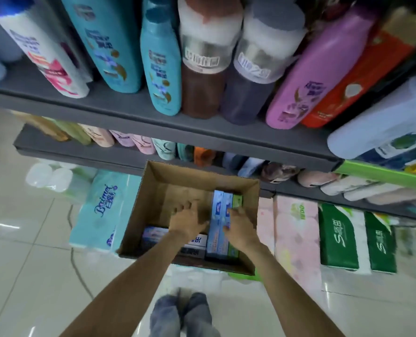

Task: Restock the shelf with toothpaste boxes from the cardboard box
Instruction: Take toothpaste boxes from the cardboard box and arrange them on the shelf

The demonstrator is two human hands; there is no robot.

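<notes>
Hands (190, 221) — glossy toothpaste boxes (220, 224), cardboard.

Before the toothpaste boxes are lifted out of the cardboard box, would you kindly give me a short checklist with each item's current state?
1. Both hands inside the cardboard box: ok.
2. Right hand on the upright blue toothpaste boxes: ok, its fingers curl over them.
3. Left hand helping the grip: not ok, its fingers are spread beside the stack.
4. Grip firm enough to lift: cannot tell, image blurred.
5. Lift path clear: ok, the box top is open.
6. Flat toothpaste boxes remain for later: ok.
</notes>
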